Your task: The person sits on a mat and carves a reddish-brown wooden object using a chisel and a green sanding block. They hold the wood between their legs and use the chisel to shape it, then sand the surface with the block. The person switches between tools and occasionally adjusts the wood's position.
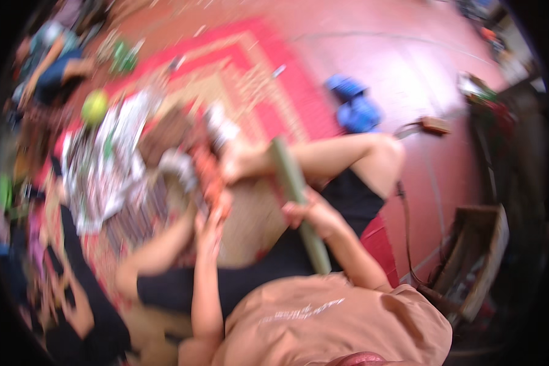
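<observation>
The picture is very blurry. No signs or screens show. A crumpled white wrapper (104,161) with dark and green marks lies on the red mat (287,91), at the left.

green stalk (297,201) | long, straight, pale green | tilted, upper end away from person | gripped mid-length, resting across bent leg

Seated on a patterned rug (250,67), long stalk (296,195) across the lap.
Right hand (311,213) around the stalk's middle; left hand (208,229) left of it; wooden crate (479,256) far right, sandals (354,104) behind.
</observation>
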Motion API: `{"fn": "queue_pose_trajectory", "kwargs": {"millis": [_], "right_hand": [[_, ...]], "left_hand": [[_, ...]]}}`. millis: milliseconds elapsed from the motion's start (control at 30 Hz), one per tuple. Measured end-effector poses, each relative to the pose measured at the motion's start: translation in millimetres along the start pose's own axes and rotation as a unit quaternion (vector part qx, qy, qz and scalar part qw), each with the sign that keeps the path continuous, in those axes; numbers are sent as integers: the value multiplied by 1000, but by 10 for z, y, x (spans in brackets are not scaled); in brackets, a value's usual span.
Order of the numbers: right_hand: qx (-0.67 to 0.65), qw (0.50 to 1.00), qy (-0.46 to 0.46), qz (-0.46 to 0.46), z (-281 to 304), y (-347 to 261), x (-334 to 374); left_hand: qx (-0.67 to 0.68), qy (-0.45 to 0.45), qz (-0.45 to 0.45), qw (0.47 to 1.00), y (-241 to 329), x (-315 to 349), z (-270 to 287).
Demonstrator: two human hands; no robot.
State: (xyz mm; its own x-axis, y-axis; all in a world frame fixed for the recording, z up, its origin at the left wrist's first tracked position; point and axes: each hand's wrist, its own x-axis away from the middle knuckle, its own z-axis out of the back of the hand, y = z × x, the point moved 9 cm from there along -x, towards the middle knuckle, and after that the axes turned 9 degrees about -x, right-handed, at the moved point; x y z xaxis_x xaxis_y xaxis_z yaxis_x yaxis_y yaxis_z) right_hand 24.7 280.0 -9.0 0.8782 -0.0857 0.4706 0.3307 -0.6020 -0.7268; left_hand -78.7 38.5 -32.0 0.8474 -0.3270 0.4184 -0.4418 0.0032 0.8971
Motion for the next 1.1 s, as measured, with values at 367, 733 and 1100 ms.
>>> {"fn": "queue_pose_trajectory", "kwargs": {"millis": [367, 733, 1100], "right_hand": [[68, 995, -68, -36, -231, 95, -22], [83, 994, -71, -12, -291, 48, 15], [154, 986, -62, 21, -339, 73, 47]], "left_hand": [[28, 87, -33, 995, -170, -4, 225], [19, 57, -13, 998, -249, -57, 310], [13, 76, -41, 996, -172, -22, 329]]}}
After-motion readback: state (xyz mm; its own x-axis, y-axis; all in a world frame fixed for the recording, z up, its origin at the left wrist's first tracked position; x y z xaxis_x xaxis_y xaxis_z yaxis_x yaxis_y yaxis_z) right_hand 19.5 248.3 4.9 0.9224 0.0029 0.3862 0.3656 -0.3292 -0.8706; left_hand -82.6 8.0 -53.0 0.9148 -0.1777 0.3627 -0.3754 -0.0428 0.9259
